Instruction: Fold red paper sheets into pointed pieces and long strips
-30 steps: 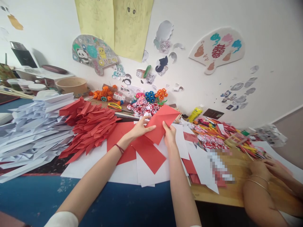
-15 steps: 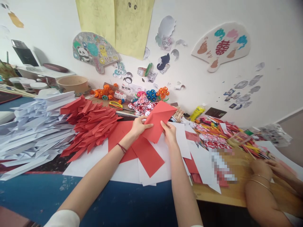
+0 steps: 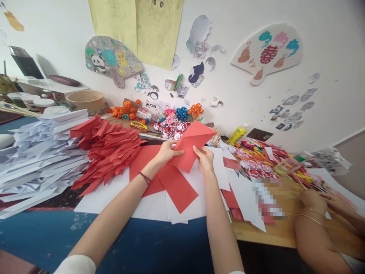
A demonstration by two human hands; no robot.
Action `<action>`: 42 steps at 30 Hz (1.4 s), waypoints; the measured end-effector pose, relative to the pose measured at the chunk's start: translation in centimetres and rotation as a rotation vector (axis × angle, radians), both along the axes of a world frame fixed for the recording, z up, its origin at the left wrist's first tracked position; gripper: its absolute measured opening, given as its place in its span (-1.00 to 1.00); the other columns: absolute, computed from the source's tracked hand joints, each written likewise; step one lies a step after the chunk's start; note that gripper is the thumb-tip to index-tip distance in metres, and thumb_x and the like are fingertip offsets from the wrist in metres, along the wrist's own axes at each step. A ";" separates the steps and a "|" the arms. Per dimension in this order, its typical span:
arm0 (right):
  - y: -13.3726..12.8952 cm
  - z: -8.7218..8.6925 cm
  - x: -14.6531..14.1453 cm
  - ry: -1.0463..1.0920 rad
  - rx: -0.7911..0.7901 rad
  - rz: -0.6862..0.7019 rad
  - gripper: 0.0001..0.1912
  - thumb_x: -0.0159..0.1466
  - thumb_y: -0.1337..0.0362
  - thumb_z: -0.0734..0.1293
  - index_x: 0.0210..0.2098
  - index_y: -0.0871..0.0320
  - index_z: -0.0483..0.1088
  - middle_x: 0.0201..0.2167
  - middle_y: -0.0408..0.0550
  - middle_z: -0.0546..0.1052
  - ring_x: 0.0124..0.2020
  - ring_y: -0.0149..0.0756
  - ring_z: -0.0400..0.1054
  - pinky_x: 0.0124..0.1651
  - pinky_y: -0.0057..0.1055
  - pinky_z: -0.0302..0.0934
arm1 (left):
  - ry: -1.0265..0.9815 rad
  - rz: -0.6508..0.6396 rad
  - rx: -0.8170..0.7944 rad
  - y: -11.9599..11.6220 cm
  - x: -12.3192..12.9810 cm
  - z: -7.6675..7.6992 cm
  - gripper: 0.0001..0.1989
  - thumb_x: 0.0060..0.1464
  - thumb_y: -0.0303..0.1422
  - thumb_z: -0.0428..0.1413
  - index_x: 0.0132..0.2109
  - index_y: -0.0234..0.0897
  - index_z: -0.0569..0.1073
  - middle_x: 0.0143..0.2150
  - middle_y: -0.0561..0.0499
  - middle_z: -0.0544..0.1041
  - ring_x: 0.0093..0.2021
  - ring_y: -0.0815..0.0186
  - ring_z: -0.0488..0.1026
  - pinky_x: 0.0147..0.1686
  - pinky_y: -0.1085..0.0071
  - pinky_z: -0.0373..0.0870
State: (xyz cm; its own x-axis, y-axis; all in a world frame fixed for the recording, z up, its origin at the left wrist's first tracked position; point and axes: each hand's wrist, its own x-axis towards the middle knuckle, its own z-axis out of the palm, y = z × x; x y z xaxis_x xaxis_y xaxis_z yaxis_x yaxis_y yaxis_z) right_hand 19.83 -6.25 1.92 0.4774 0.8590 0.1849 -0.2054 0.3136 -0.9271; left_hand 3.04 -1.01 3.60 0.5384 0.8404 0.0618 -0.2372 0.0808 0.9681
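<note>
A creased sheet of red paper (image 3: 190,152) is held up between both my hands, tilted above the table. My left hand (image 3: 169,153) pinches its left edge with thumb and fingers. On the right edge, my right hand (image 3: 204,156) grips it, thumb on the near face. Below lie a flat red paper strip (image 3: 181,192) and another red sheet (image 3: 138,163), both resting on white paper sheets (image 3: 155,208). To the left are a heap of folded red paper pieces (image 3: 110,150) and a bigger heap of folded white ones (image 3: 42,152).
At the right edge another person's arm (image 3: 312,228) rests on the wooden table (image 3: 256,234). Behind my hands stand colourful craft flowers (image 3: 182,113), scissors with yellow handles (image 3: 139,125), and a yellow bottle (image 3: 238,134). A round beige container (image 3: 86,99) sits at the back left.
My hands keep the same hold on the red paper, with barely any movement. The view has shifted slightly.
</note>
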 end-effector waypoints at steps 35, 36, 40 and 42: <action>-1.1 2.0 -1.1 -0.085 -0.021 0.169 -0.69 -0.05 0.21 0.55 -0.33 0.19 0.55 -0.29 -0.01 0.62 -0.29 -0.16 0.49 -0.13 -0.23 0.33 | 0.265 0.081 0.311 1.6 -2.8 2.4 -0.57 -0.12 -0.03 0.24 -0.34 -0.36 0.48 -0.50 -0.03 0.54 -0.51 0.30 0.47 -0.50 0.45 0.37; -1.1 2.0 -1.0 -0.082 -0.021 0.166 -0.69 -0.05 0.20 0.54 -0.32 0.19 0.55 -0.29 -0.01 0.62 -0.29 -0.16 0.49 -0.12 -0.22 0.33 | 0.290 0.094 0.336 1.7 -2.8 2.3 -0.59 -0.12 -0.03 0.25 -0.39 -0.36 0.47 -0.54 -0.02 0.52 -0.53 0.32 0.45 -0.51 0.46 0.35; -1.2 2.0 -1.0 -0.088 -0.029 0.193 -0.67 -0.02 0.20 0.53 -0.28 0.19 0.54 -0.26 0.01 0.61 -0.26 -0.15 0.49 -0.11 -0.21 0.33 | 0.289 0.170 0.391 1.7 -2.8 2.1 -0.60 -0.13 -0.06 0.26 -0.51 -0.34 0.40 -0.62 0.06 0.44 -0.56 0.37 0.40 -0.54 0.51 0.28; -1.2 2.0 -1.1 -0.098 -0.027 0.205 -0.67 -0.03 0.19 0.53 -0.29 0.19 0.54 -0.25 0.01 0.61 -0.25 -0.14 0.48 -0.10 -0.22 0.33 | 0.241 0.187 0.372 1.6 -2.7 2.3 -0.61 -0.18 -0.08 0.29 -0.48 -0.35 0.41 -0.60 0.07 0.44 -0.54 0.37 0.41 -0.53 0.51 0.27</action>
State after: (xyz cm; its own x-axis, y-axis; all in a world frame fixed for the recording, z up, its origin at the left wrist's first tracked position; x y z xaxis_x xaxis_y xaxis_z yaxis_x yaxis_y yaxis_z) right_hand 18.77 -7.42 3.90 0.2735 0.9414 0.1972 -0.1704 0.2492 -0.9533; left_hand 0.36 0.56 5.89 0.4158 0.8687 0.2692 0.0200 -0.3046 0.9523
